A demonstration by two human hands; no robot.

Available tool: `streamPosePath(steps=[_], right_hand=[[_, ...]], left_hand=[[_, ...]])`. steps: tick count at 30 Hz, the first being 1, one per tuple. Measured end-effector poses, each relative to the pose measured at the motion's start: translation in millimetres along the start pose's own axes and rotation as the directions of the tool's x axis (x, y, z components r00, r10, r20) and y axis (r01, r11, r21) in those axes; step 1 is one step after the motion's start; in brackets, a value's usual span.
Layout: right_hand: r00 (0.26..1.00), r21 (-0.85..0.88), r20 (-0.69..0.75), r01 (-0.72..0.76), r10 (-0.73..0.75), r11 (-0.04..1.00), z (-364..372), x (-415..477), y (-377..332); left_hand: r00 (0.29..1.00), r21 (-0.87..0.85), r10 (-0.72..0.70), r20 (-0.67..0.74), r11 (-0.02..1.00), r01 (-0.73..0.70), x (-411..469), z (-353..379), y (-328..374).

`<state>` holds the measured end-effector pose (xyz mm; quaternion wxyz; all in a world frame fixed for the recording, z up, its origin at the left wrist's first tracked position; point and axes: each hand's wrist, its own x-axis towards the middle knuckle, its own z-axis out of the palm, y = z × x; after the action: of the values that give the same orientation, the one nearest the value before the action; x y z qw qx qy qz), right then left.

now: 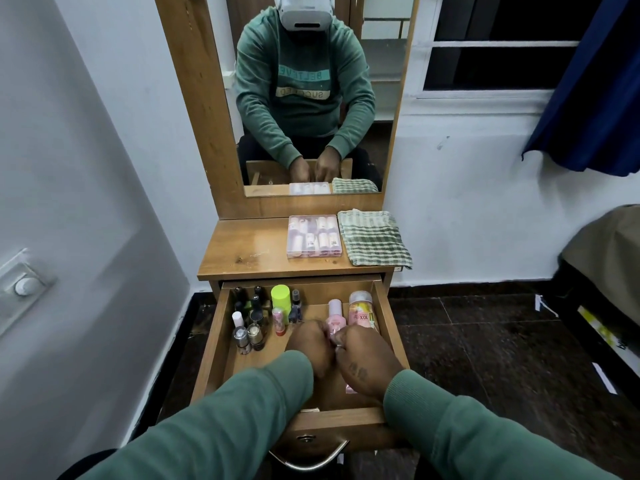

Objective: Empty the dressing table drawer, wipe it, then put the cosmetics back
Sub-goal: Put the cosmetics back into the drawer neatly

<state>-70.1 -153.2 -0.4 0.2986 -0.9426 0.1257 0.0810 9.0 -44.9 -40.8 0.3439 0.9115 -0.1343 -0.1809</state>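
My two hands are low in the open drawer [216,341], close together at the foot of the pink bottle [334,311]. The right hand [363,363] has its fingers curled on the lower part of the bottle. The left hand [310,344] is curled just beside it, but I cannot tell if it holds anything. The drawer is full, so I judge I am at the emptying. I should lift the bottle straight up, because the orange-labelled jar [360,308] stands just beside it on the right. The pink patterned tube [278,320] and the nail polish bottles [247,336] stand to the left, and I think they tip easily. The drawer walls are near on both sides, so the free way is upward. On the tabletop [249,251] open wood shows to the left of the clear plastic box [314,236] and the checked cloth [374,242]. I would set the bottle there, away from the front edge.
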Motion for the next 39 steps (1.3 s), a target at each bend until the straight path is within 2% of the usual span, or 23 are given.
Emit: streamPosePath(steps=[5,8,16,19,21,25,28,30,34,36,39], right_hand=[[0.999,-0.042,-0.017,-0.030,0.029,0.999,1,3,-1],[1.000,-0.095,-0.020,0.000,-0.002,0.995,-1,-2,-5],[0.998,-0.072,-0.042,0.035,-0.038,0.997,-7,-7,-8],[0.986,0.065,-0.139,0.096,-0.086,0.993,-10,-8,-7],[0.957,0.100,-0.263,0.151,-0.120,0.984,-15,-5,-7],[0.893,0.230,-0.442,0.208,-0.088,0.951,-49,11,-29],[0.880,0.271,-0.474,0.165,-0.018,0.948,-86,36,-53],[0.881,0.261,-0.473,0.113,0.025,0.959,-103,58,-65],[0.897,0.204,-0.431,-0.013,0.101,0.979,-119,96,-80],[0.906,0.168,-0.404,-0.063,0.127,0.984,-118,108,-85],[0.911,0.132,-0.377,-0.127,0.169,0.983,-113,118,-91]], left_hand=[[1.000,-0.005,-0.003,-0.021,1.000,0.003,-2,0,4],[1.000,0.007,-0.002,-0.009,1.000,0.002,-5,-3,9],[0.999,0.048,-0.008,-0.037,0.999,0.010,-15,-13,19],[0.997,-0.002,0.033,-0.063,0.999,-0.033,-26,-24,28],[0.994,-0.095,0.060,-0.088,0.993,-0.069,-35,-34,38],[0.957,-0.265,0.066,-0.284,0.954,-0.144,-33,-72,63],[0.904,-0.269,0.021,-0.427,0.952,-0.149,-12,-109,73],[0.879,-0.224,-0.031,-0.476,0.971,-0.087,8,-129,71],[0.907,-0.126,-0.150,-0.394,0.986,0.108,46,-146,58],[0.928,-0.098,-0.171,-0.331,0.984,0.146,54,-145,59],[0.932,-0.110,-0.177,-0.316,0.983,0.149,62,-141,65]])
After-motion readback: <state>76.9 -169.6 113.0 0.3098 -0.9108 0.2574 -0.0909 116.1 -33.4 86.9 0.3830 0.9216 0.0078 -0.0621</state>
